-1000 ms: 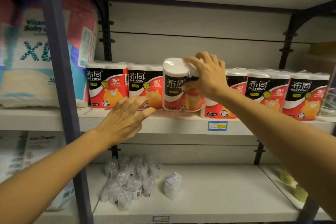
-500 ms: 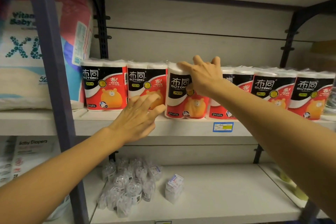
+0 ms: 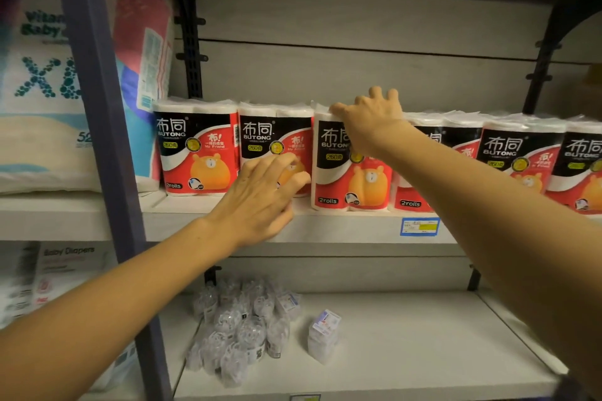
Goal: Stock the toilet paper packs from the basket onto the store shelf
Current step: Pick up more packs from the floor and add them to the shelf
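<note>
A row of red, black and white two-roll toilet paper packs stands on the middle shelf (image 3: pixel 342 228). My right hand (image 3: pixel 371 119) lies over the top of the third pack from the left (image 3: pixel 353 182), thumb at its front corner, fingers spread across the back; the pack stands upright on the shelf, a little forward of its neighbours. My left hand (image 3: pixel 260 198) is open, its fingertips against the lower front of the second pack (image 3: pixel 260 135). The first pack (image 3: pixel 195 148) and the packs to the right (image 3: pixel 514 155) stand untouched. No basket is in view.
A dark upright post (image 3: pixel 97 107) and a big diaper bag (image 3: pixel 42 91) bound the left side. A blue price label (image 3: pixel 419 226) is on the shelf edge. On the lower shelf lie several clear small packets (image 3: pixel 241 329) and a small box (image 3: pixel 322 335).
My right hand has set the tilted pack upright into the gap and pushed it back into the row. My left hand moved up and right, onto the second pack's front.
</note>
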{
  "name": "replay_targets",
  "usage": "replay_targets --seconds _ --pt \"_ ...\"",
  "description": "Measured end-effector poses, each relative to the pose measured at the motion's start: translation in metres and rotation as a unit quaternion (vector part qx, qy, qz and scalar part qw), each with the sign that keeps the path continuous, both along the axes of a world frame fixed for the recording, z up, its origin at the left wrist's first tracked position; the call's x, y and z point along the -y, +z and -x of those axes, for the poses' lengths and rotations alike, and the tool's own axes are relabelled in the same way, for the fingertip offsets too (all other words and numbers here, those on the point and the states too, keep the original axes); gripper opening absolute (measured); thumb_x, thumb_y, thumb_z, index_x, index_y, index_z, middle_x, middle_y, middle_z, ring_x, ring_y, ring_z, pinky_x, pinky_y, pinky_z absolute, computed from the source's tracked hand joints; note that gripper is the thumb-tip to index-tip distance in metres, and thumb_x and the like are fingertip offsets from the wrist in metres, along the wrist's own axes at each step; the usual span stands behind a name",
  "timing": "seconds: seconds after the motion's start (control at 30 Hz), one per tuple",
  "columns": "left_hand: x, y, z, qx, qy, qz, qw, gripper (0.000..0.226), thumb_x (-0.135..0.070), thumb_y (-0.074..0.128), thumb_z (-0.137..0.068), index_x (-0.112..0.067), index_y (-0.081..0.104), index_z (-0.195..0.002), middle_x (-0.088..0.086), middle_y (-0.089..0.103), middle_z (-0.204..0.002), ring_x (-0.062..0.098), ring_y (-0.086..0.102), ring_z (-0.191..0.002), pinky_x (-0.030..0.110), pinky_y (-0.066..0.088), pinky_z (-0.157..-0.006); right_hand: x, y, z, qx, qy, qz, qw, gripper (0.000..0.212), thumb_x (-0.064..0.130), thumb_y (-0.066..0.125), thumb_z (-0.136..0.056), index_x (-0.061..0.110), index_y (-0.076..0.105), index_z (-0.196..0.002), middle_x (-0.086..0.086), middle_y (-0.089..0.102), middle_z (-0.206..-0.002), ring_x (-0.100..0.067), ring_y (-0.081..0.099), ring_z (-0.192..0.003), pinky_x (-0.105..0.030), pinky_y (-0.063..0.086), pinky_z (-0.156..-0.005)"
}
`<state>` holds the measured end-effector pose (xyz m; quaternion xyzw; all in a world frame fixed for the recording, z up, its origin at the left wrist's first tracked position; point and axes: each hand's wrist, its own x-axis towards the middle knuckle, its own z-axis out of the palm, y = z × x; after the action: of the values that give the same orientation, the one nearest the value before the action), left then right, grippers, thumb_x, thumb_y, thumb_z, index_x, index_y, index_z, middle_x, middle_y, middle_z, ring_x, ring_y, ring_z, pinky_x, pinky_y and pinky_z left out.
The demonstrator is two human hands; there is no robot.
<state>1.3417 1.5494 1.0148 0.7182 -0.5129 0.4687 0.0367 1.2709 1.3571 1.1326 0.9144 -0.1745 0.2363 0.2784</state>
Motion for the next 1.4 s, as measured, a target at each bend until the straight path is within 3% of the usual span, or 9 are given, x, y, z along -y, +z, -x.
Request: replay_targets --seconds 0.13,0.27,0.47,0.63,0.73,0.93,1.13,1.3,1.4 --pt "-0.001 -0.002 0.0 -0.022 0.014 0.005 1.0 0.04 -0.028 0.048 -0.079 -0.019 0.042 -0.118 0.013 0.048 -0.126 0.031 0.049 -0.113 0.04 0.033 -0.089 0.001 -0.006 0.003 0.014 0.008 0.024 1.0 0.069 0.033 0.071 -0.084 0.026 0.032 -0.14 -0.01 0.061 -0.115 -0.03 0.045 -0.113 -0.039 0.033 -0.087" --pt "-0.002 -0.009 0.002 -0.025 -0.003 0.012 1.0 0.051 -0.019 0.069 -0.071 -0.018 0.044 -0.115 0.014 0.05 -0.125 0.03 0.048 -0.112 0.038 0.029 -0.089 0.0 -0.028 0.01 0.071 0.019 0.059 0.996 0.072 0.023 0.067 -0.086 0.012 0.02 -0.139 -0.012 0.06 -0.103 -0.028 0.046 -0.093 -0.037 0.031 -0.083" --pt "-0.011 -0.02 0.005 -0.028 -0.025 0.023 0.999 0.051 -0.016 0.071 -0.069 -0.015 0.048 -0.114 0.015 0.049 -0.126 0.029 0.046 -0.11 0.037 0.03 -0.089 0.009 -0.059 0.016 0.159 0.094 -0.065 0.981 0.08 -0.003 0.064 -0.079 0.013 0.024 -0.147 -0.029 0.013 -0.155 -0.042 0.041 -0.128 -0.047 0.04 -0.095" --pt "-0.03 -0.028 0.007 -0.028 -0.02 0.041 0.999 0.036 -0.02 0.062 -0.077 -0.011 0.055 -0.11 0.013 0.056 -0.114 0.029 0.052 -0.097 0.038 0.037 -0.079 0.001 -0.085 0.027 0.301 0.211 -0.02 0.93 0.038 0.011 0.062 -0.084 0.004 0.053 -0.121 -0.024 0.052 -0.129 -0.04 0.054 -0.104 -0.045 0.05 -0.078" --pt "-0.044 -0.035 0.017 -0.049 -0.029 0.056 0.997 0.022 -0.021 0.06 -0.081 -0.008 0.061 -0.099 0.009 0.061 -0.097 0.026 0.057 -0.077 0.037 0.047 -0.061 -0.023 -0.093 0.034 0.282 0.277 -0.08 0.915 0.024 0.02 0.062 -0.09 0.005 0.06 -0.109 -0.013 0.062 -0.104 -0.028 0.059 -0.08 -0.033 0.047 -0.056" --pt "-0.075 -0.031 0.038 -0.119 0.011 0.076 0.99 0.016 -0.027 0.052 -0.086 -0.013 0.06 -0.087 0.0 0.059 -0.074 0.021 0.055 -0.055 0.028 0.041 -0.039 -0.071 -0.092 0.042 0.249 0.327 -0.242 0.879 0.022 0.033 0.054 -0.095 0.012 0.059 -0.098 -0.004 0.068 -0.072 -0.026 0.062 -0.064 -0.042 0.052 -0.057" --pt "-0.113 -0.051 0.066 -0.218 0.103 0.136 0.961 0.01 -0.024 0.061 -0.089 -0.016 0.055 -0.09 -0.011 0.044 -0.061 0.021 0.051 -0.053 0.03 0.044 -0.05 -0.108 -0.109 0.036 0.186 0.407 -0.312 0.838 0.017 0.03 0.057 -0.09 0.013 0.059 -0.09 -0.001 0.061 -0.064 -0.026 0.06 -0.061 -0.042 0.052 -0.058" --pt "-0.169 -0.125 0.099 -0.305 0.199 0.142 0.921 0.011 -0.037 0.054 -0.087 -0.027 0.049 -0.087 -0.012 0.047 -0.057 0.022 0.056 -0.061 0.038 0.051 -0.063 -0.144 -0.172 0.029 0.104 0.46 -0.321 0.821 0.016 0.029 0.057 -0.09 0.013 0.056 -0.091 0.001 0.06 -0.058 -0.028 0.059 -0.055 -0.041 0.051 -0.054" --pt "-0.207 -0.172 0.116 -0.335 0.245 0.17 0.894 0.014 -0.034 0.055 -0.081 -0.02 0.055 -0.082 -0.008 0.052 -0.053 0.024 0.056 -0.058 0.032 0.045 -0.063 -0.175 -0.226 0.029 0.071 0.483 -0.34 0.804 0.018 0.029 0.057 -0.092 0.011 0.056 -0.091 -0.003 0.063 -0.061 -0.029 0.059 -0.057 -0.039 0.05 -0.054"
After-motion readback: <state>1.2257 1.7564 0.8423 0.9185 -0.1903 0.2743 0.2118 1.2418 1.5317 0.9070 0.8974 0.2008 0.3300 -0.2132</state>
